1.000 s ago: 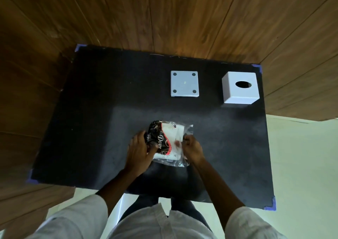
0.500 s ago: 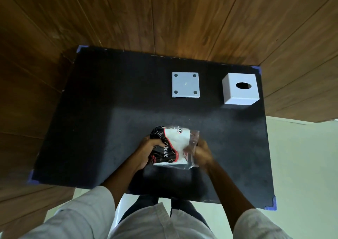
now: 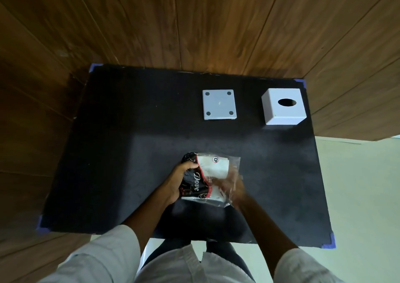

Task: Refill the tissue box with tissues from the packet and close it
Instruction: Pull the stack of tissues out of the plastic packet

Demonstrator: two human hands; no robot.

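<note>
The packet (image 3: 208, 179) has come up off the mat (image 3: 121, 144), the left hand (image 3: 176, 182) squeezing its dark end and the blurry right hand (image 3: 232, 187) now pulling its clear end open, so no tissues are out yet and the box (image 3: 283, 106) waits far off.

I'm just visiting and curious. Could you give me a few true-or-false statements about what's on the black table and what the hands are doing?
1. The left hand grips the tissue packet. True.
2. The white tissue box stands at the table's far right. True.
3. The grey base plate sits on top of the box. False: it lies beside it, apart.
4. The right hand rests on the box. False: it is at the packet's clear wrapper.
</note>
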